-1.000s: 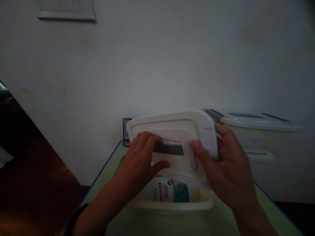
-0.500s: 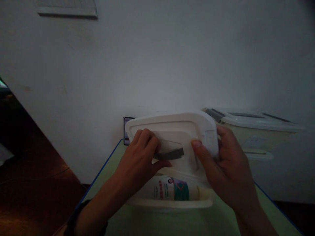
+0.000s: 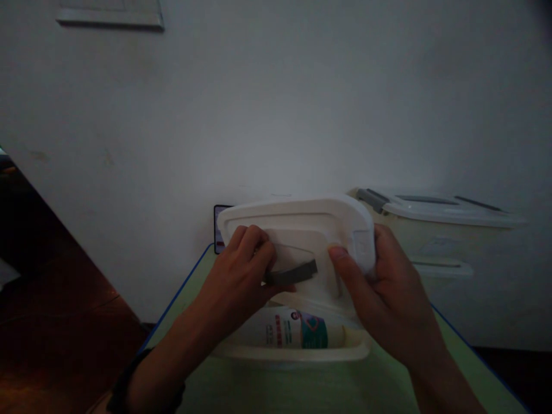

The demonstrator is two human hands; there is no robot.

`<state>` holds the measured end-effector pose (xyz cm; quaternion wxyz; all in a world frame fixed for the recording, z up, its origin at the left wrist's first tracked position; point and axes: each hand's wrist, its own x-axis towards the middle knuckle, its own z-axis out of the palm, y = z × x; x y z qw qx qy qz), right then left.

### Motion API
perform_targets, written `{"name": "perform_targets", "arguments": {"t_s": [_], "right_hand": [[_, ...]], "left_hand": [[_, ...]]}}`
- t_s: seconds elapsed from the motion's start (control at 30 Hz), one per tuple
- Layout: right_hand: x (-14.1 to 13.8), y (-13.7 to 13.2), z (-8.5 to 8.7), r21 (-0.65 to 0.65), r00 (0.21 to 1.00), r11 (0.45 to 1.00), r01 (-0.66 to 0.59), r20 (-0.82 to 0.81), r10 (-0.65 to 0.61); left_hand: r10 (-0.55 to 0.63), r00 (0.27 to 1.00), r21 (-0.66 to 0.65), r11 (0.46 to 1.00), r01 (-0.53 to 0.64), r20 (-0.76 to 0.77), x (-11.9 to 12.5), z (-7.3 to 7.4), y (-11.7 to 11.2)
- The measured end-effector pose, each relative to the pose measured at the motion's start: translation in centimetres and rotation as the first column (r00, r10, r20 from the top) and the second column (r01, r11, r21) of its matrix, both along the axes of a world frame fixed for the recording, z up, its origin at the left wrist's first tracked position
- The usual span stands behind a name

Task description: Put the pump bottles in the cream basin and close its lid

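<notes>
The white lid (image 3: 302, 238) — held tilted over the open bin (image 3: 293, 355) — is clamped at its right end by the right hand (image 3: 392, 299); its grey handle (image 3: 293, 275) is pinched by the left hand (image 3: 241, 270). A labelled bottle (image 3: 290, 329) is contained in the bin.

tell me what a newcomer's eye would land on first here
Probably the white lid, tilted up at the centre, with its grey handle raised. Next, the printed bottle or tube lying in the open box just below, then the lidded box by the wall at right.
</notes>
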<state>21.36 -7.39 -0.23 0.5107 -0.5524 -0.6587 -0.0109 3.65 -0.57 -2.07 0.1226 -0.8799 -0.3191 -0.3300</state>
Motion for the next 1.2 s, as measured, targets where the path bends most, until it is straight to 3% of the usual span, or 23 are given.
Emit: {"name": "perform_targets", "arguments": {"t_s": [0.57,0.9,1.2], "right_hand": [[0.2,-0.1,0.2,-0.027,0.999,1.000,0.008,0.037,-0.007],[0.0,-0.4,0.3,-0.051,0.999,0.998,-0.019,0.037,0.021],[-0.3,-0.9,0.5,-0.093,0.999,0.995,-0.048,0.016,0.050]], "left_hand": [[-0.057,0.998,-0.001,0.998,0.057,-0.019,-0.3,0.2,0.2],[-0.087,0.990,-0.077,0.994,0.079,-0.111,-1.1,1.3,-0.2],[-0.093,0.988,-0.088,0.993,0.083,-0.123,-0.7,1.0,-0.2]]}}
